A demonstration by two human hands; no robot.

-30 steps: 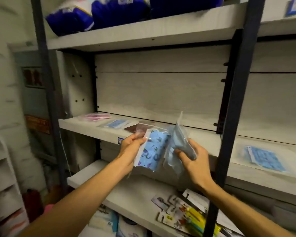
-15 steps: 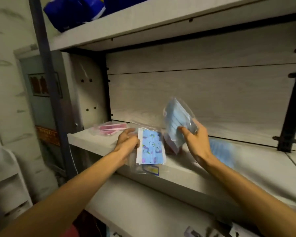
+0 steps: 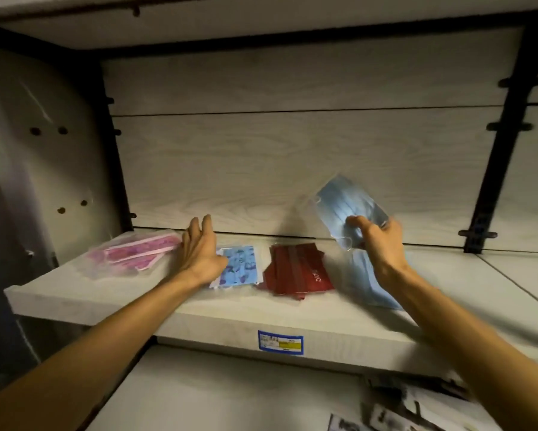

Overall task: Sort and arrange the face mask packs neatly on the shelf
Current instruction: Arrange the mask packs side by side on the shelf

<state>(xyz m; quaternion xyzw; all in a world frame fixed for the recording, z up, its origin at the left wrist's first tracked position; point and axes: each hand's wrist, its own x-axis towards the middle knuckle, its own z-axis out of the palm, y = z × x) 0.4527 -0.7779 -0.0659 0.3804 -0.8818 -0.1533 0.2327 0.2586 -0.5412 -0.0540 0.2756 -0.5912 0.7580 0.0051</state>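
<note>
Head view | pale wood-grain shelf [image 3: 75, 301] – dim | left hand [image 3: 199, 253] spread, empty | right hand [image 3: 382, 244] grips blue mask pack [image 3: 345, 206]

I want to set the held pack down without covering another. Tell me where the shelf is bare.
Bare shelf lies right of the plain blue pack under the right hand, out to the upright, and along the front edge. The left half is crowded: pink packs, left hand, printed blue pack, red packs, close together.
</note>
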